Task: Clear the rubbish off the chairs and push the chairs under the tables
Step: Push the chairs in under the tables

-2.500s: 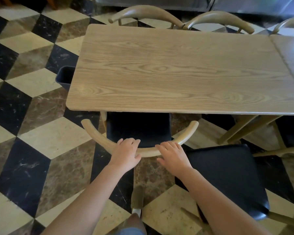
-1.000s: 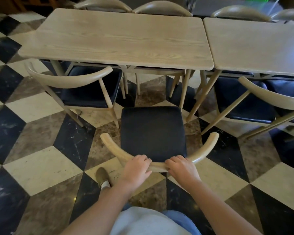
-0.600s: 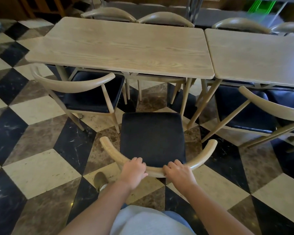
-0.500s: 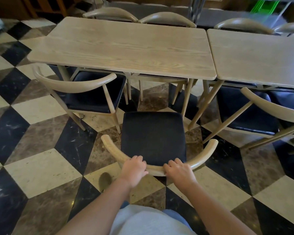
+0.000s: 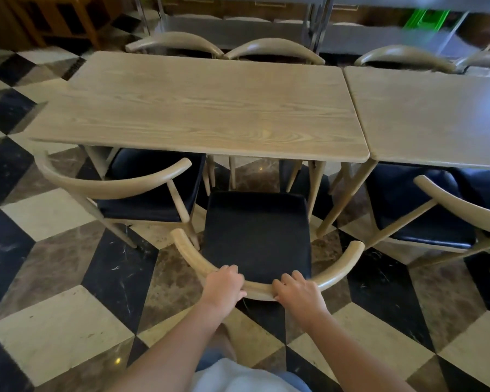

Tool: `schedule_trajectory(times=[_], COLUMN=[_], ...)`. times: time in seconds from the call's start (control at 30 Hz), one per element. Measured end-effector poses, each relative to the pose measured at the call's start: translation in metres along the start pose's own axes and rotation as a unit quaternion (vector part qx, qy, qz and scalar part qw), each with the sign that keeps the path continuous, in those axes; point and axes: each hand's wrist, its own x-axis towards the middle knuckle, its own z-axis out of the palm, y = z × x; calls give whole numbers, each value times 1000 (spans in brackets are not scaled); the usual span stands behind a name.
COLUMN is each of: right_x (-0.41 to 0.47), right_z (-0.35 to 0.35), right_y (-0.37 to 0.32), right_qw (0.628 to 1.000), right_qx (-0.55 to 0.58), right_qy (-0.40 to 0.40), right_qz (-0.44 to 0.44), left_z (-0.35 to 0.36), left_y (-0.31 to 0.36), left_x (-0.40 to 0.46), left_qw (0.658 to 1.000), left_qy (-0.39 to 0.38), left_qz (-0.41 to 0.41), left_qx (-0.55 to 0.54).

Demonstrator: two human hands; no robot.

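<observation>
Both hands, left (image 5: 224, 284) and right (image 5: 299, 291), grip the chair (image 5: 256, 236) backrest, its bare seat now nearer the tabletop (image 5: 198, 108) than moments ago, though not yet tucked under.

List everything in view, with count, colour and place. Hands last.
Tables: two, light wood, side by side across the middle; left table, right table.
Held chair: one, light wood frame, black seat, near side of the left table, seat not yet under it.
Near chairs: two more, same colours, part under the tables; one at left, one at right.
Far chairs: at least four curved wooden backs behind the tables, such as and.
Floor: cream, brown and black diamond tiles.
Green object: one, top right, blurred.
Wooden furniture: brown, top left.
Rubbish: none seen on the seats.
Left hand: gripping the held chair's backrest.
Right hand: gripping the same backrest.
</observation>
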Motion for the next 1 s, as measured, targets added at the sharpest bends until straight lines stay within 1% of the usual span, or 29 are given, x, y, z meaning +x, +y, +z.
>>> schedule_trajectory(times=[0.17,0.3,0.43,0.57,0.87,1.0], right_x=[37,63,90,120,178,200], right_z=[-15,-27,-37,-48,-68,-76], right_y=[8,20,36,62,116,123], right_qw=[1000,1000,999,1000,999,999], right_qx=[9,19,26,23,28,35], right_qy=[-16,-15,-15,-5,-9,-2], right_qz=[18,18,13,-3,-11,-17], left_z=[-16,-29,-40,-48,-70,-76], left_y=[-22,-36,-45,-52,-58,-69], left_x=[37,64,92,124,190,209], left_qw=[999,999,999,1000,1000,1000], left_qy=[-20,-13,-8,15,8,5], left_qz=[25,37,32,19,-12,-20], left_qx=[23,23,9,-9,-17,-24])
